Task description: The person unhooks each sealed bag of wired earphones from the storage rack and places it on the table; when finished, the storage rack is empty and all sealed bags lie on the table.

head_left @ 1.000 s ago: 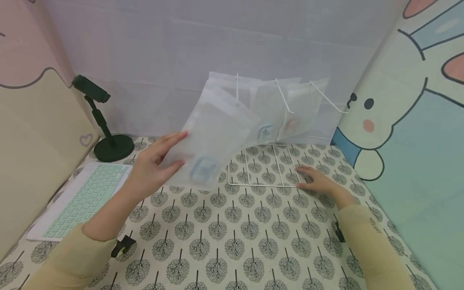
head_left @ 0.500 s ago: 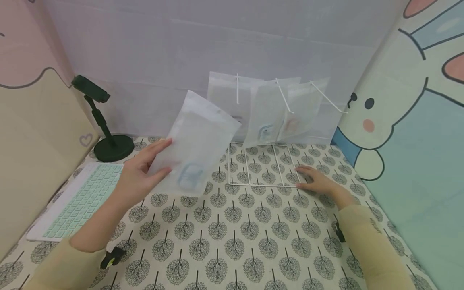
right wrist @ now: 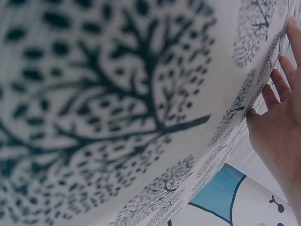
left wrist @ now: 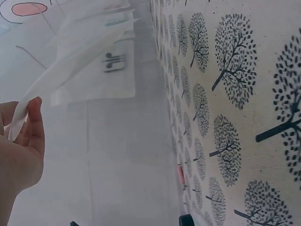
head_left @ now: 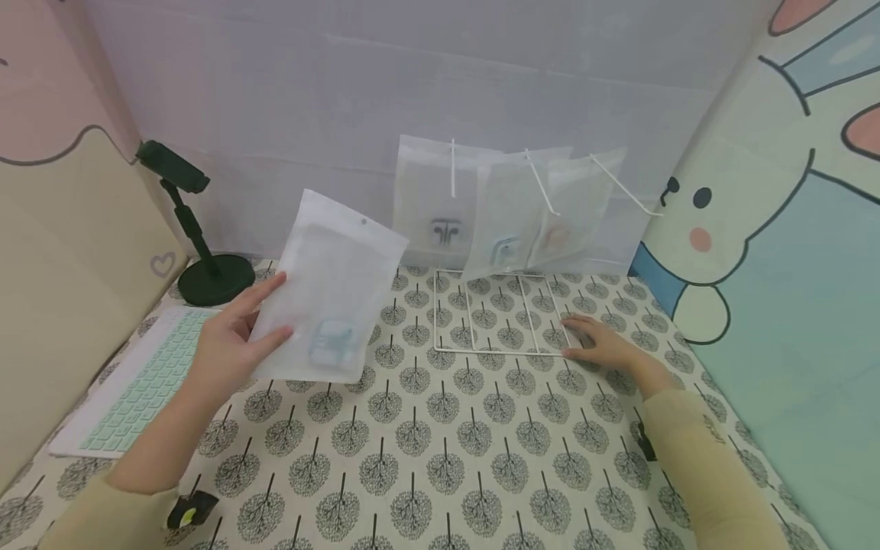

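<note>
My left hand pinches a frosted white zip bag by its lower left edge, thumb in front and fingers behind. A pale blue and white item shows through the bag's lower part, and a small hang hole sits near its top. The left wrist view shows the bag edge-on between thumb and fingers. My right hand rests on the table with its fingertips at the right side of a white wire rack's base. Its fingers look extended in the right wrist view.
Three similar bags hang from the rack's hooks: one with dark earphones, one with a blue item, one with a reddish item. A mint keyboard and a dark green stand are at left. A tree-print cloth covers the table.
My left hand has carried the bag leftward and down, away from the rack. The bag hanging on the left hook has come fully into sight. My right hand has stayed in place.
</note>
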The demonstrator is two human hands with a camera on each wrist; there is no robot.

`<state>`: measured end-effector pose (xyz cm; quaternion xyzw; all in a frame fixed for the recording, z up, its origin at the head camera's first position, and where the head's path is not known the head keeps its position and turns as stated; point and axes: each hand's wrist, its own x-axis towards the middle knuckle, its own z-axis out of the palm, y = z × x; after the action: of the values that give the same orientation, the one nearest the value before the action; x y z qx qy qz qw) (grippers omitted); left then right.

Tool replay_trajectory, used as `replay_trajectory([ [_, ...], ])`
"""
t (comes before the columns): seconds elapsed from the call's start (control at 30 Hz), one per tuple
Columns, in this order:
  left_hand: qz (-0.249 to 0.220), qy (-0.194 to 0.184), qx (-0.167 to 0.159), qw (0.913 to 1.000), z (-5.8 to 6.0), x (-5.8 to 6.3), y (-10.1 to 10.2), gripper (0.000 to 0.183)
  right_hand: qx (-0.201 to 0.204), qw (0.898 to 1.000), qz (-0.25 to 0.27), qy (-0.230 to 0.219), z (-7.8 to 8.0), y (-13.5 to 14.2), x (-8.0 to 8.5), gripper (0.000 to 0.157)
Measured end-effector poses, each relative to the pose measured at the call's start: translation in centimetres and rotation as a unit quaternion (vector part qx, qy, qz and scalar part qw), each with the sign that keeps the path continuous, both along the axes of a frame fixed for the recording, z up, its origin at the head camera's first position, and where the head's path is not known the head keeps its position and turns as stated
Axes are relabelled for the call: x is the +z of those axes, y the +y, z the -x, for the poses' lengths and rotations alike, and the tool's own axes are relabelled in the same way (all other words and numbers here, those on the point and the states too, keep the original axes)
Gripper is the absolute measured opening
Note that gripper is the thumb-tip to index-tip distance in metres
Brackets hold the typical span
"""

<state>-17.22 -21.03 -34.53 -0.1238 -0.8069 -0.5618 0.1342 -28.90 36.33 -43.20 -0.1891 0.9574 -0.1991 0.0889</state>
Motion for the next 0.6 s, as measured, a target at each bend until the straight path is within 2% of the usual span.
replay_trajectory([
  [0.2, -0.022, -0.112, 0.024, 0.9931, -0.5, -0.7, -1.3, 0.072, -0.001, 1.000, -0.001, 0.001, 0.1, 0.1, -0.1, 0.074],
  [0.3, -0.030, -0.137, 0.032, 0.9896, -0.8, -1.1, -1.9, 0.072, 0.001, 1.000, -0.003, 0.003, 0.1, 0.1, -0.1, 0.074],
  [0.47, -0.088, -0.187, 0.021, 0.9781, -0.9, -2.1, -2.6, 0.076, 0.003, 1.000, -0.002, 0.003, 0.0, 0.1, 0.0, 0.074],
  [0.6, -0.087, -0.218, 0.029, 0.9717, -0.7, -3.2, -3.0, 0.078, 0.006, 1.000, 0.001, 0.003, 0.0, 0.1, -0.1, 0.073],
])
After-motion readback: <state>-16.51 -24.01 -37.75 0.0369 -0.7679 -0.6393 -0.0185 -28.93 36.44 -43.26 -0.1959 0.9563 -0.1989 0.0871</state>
